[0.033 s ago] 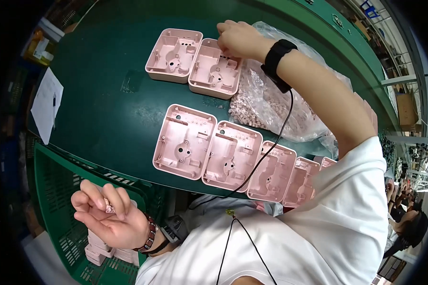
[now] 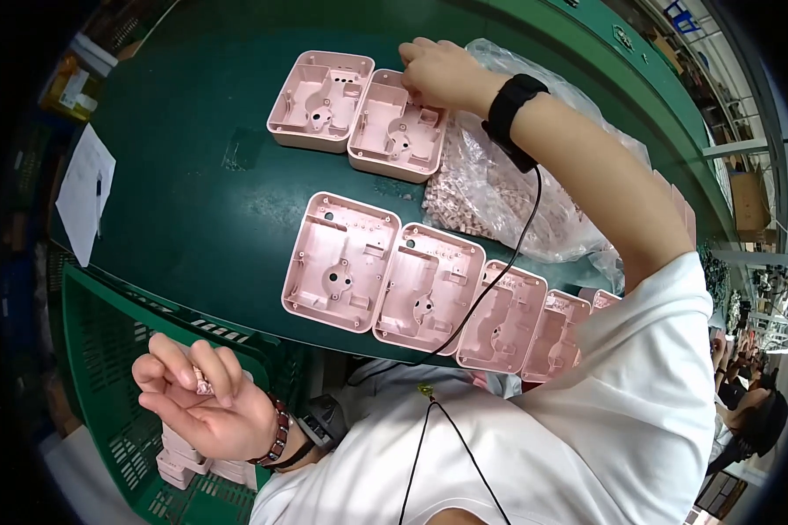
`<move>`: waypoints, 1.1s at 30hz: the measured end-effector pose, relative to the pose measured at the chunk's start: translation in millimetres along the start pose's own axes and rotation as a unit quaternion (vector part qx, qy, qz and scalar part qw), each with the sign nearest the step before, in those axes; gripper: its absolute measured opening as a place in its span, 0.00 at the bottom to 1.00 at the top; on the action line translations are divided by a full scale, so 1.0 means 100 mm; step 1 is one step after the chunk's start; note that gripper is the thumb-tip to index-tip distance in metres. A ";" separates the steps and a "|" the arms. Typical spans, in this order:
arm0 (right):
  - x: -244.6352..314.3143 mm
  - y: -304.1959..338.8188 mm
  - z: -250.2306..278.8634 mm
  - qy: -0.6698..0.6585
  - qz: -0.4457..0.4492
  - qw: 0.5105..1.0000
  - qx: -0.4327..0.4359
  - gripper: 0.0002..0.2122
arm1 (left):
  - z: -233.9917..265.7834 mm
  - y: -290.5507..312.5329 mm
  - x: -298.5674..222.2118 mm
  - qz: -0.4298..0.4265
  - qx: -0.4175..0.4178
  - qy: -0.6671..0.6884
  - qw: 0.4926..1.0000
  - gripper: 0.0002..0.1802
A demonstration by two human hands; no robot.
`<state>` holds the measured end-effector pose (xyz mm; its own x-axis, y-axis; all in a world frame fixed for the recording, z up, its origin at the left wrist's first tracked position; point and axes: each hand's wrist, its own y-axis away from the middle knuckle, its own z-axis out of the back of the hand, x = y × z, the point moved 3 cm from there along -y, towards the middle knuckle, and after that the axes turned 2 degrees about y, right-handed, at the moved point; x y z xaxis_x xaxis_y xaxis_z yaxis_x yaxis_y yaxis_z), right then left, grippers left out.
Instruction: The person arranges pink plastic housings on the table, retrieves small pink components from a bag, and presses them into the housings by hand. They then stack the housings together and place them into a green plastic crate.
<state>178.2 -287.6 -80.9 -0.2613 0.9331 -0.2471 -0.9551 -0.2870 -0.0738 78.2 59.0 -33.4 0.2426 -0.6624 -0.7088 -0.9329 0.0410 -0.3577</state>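
Note:
My right hand point(image 2: 444, 75) reaches over the far right corner of a pink plastic housing point(image 2: 378, 131). Its fingers are bent down and pinched together at the wall, and they hide whatever is between them. A second pink housing point(image 2: 319, 98) stands against this one on the left. My left hand point(image 2: 210, 398) is palm up above the green crate, its fingers curled around a few small pink plastic pieces point(image 2: 202, 382). Next to my right wrist lies a clear plastic bag point(image 2: 534, 206) with many small pink pieces point(image 2: 455, 203) at its mouth.
Several more open pink housings point(image 2: 341, 262) stand in a row along the near edge of the green table point(image 2: 193, 201). A green crate point(image 2: 105, 350) at the left contains pink parts point(image 2: 177, 464). Paper with a pen point(image 2: 86, 192) lies far left. A black cable point(image 2: 499, 278) crosses the row.

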 end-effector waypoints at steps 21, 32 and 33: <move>0.05 0.07 -0.08 0.079 0.032 0.996 0.000 0.05 | 0.03 0.01 0.07 0.011 -0.018 0.013 1.000 0.16; 0.01 0.12 -0.04 0.008 0.025 1.000 -0.016 0.04 | -0.01 0.02 0.06 0.020 0.026 0.008 0.999 0.15; -0.02 0.11 -0.03 0.018 0.023 0.999 -0.017 0.04 | 0.00 0.02 0.08 0.015 0.009 0.008 1.000 0.15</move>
<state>168.3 -293.4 -84.4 -0.2997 0.9104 -0.2853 -0.9367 -0.3376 -0.0931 78.0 54.4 -39.7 0.2098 -0.6724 -0.7098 -0.9346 0.0753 -0.3477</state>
